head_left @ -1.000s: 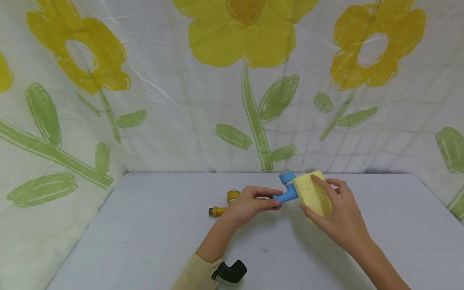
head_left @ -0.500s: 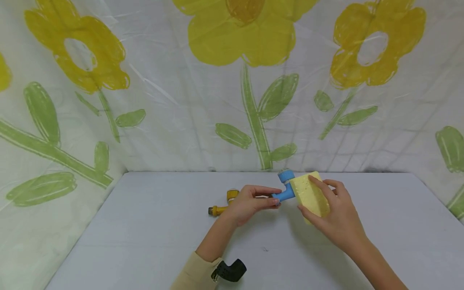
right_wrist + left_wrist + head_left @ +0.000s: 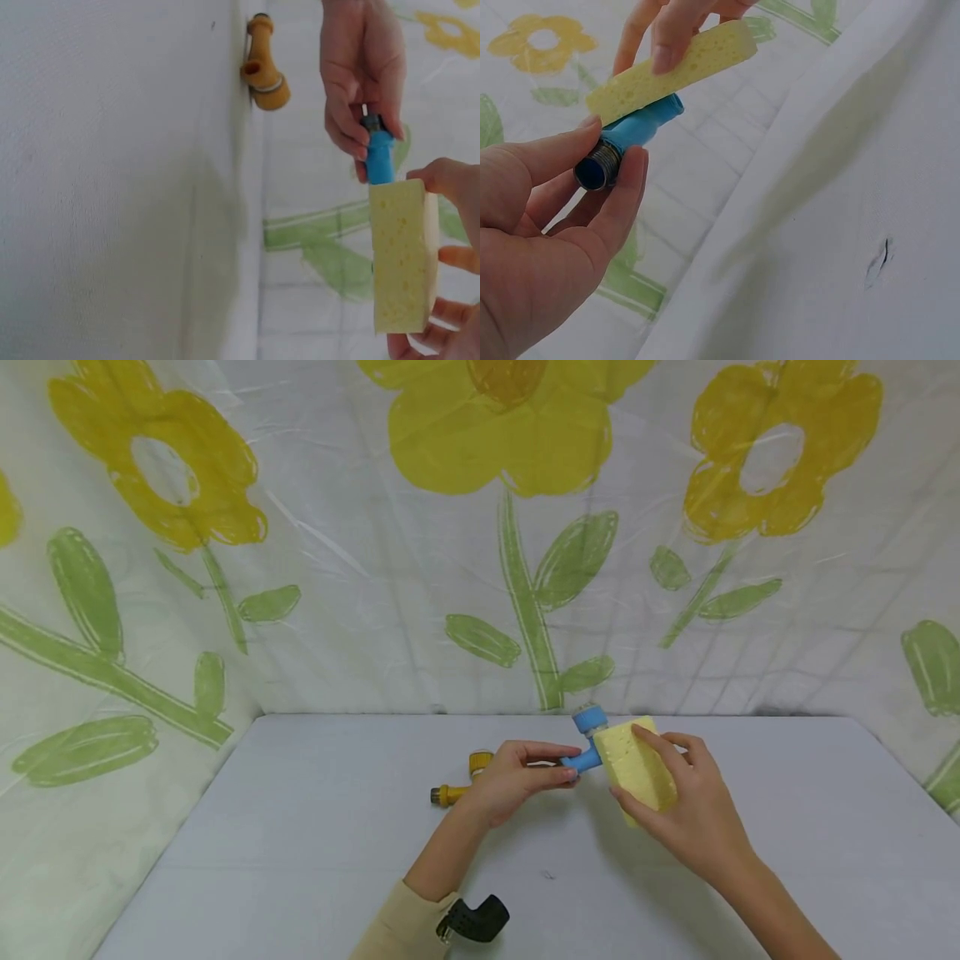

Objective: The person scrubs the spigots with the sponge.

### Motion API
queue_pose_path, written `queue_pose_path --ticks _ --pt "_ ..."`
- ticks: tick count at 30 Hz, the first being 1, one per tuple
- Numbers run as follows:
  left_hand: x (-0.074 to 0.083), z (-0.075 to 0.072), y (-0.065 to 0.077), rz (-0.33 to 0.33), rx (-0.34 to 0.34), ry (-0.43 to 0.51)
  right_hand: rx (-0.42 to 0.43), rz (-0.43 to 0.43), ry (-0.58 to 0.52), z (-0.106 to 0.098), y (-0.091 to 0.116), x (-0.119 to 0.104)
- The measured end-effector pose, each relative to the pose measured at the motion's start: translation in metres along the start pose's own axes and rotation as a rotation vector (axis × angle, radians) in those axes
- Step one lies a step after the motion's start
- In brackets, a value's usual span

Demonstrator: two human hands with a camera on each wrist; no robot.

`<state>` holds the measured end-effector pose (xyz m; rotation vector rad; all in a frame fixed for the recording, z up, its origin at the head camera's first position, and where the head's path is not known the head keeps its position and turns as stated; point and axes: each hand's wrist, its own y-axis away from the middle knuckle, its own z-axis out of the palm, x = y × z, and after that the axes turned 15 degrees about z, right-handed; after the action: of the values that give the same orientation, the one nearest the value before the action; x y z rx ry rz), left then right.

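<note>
Left of the middle of the far edge of the table (image 3: 300,835), the yellow tap (image 3: 453,796) is being partly hidden by the left hand (image 3: 504,787), and could be knocked if that wrist were lowered carelessly. By that hand the blue tap (image 3: 587,758) is being gripped at its threaded end and is being held up off the table, just right of the far edge's middle. As only one end is being pinched, the tap could be twisted or pushed loose by too hard a press. Against its body the sponge (image 3: 637,764) is being laid; if slid leftward, it could be snagged on the thread. By the right hand (image 3: 693,793) the sponge is being gripped at its edges, so it could be dropped if squeezed unevenly.
</note>
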<state>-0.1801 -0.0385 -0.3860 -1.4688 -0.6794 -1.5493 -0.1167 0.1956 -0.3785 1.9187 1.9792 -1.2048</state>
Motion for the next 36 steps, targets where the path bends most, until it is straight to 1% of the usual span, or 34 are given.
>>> queue_pose_path --ticks 2,6,11,18,23,28,31,36 --pt "0.0003 0.0001 -0.0001 -0.005 0.006 0.006 0.001 0.007 -0.004 0.0003 0.0003 -0.0001" --pt "-0.0018 -0.0007 -0.0002 0.018 0.005 -0.002 -0.024 -0.001 -0.014 0.0018 0.0019 -0.0028" --pt "-0.0029 -0.0023 -0.0004 0.044 0.002 -0.012 -0.052 -0.043 -0.008 0.0026 0.0029 -0.0052" --pt "-0.0019 -0.0014 -0.0007 0.039 0.015 -0.002 -0.015 -0.057 -0.008 0.0034 0.0053 -0.0062" --pt "-0.0005 -0.0012 0.0005 0.047 0.021 0.0 -0.031 -0.081 -0.022 0.0056 0.0084 -0.0087" --pt "0.0001 -0.0003 0.0003 0.045 0.033 0.017 -0.019 -0.111 -0.014 0.005 0.0081 -0.0086" --pt "0.0009 0.0002 0.0 0.038 0.039 0.023 -0.011 -0.11 -0.011 0.0056 0.0075 -0.008" --pt "0.0018 0.0001 0.0 0.026 0.061 0.032 -0.031 -0.103 -0.032 0.0086 0.0092 -0.009"
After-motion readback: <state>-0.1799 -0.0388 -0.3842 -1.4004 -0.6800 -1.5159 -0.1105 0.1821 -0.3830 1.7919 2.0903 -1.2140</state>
